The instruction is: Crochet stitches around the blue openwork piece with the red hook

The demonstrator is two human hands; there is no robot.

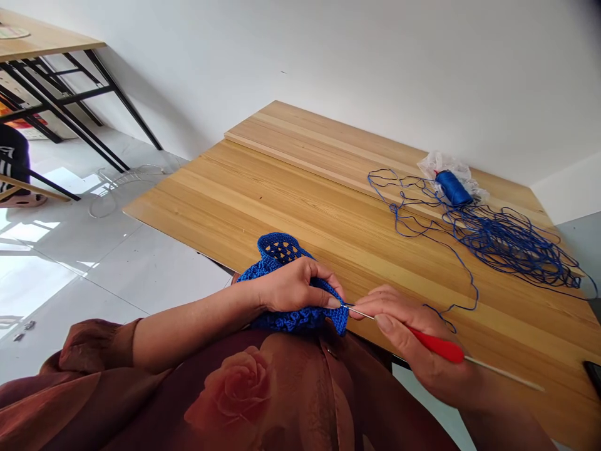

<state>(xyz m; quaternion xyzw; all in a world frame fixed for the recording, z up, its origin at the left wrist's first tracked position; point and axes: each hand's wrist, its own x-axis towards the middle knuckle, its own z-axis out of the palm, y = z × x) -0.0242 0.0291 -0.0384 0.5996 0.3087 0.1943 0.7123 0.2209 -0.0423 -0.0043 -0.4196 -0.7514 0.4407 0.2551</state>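
Note:
My left hand pinches the edge of a blue crocheted piece, which has an openwork pattern and rests against my lap at the table's front edge. In my right hand is a crochet hook with a red handle and a thin metal shaft. Its tip meets the crochet's edge beside my left thumb; the stitch there is too small to make out. Blue yarn runs from near my right hand across the table to a loose tangle.
On the right of the wooden table lies a big heap of blue yarn. A blue spool rests by a crumpled clear plastic bag. A dark object shows at the right edge. Another table stands back left.

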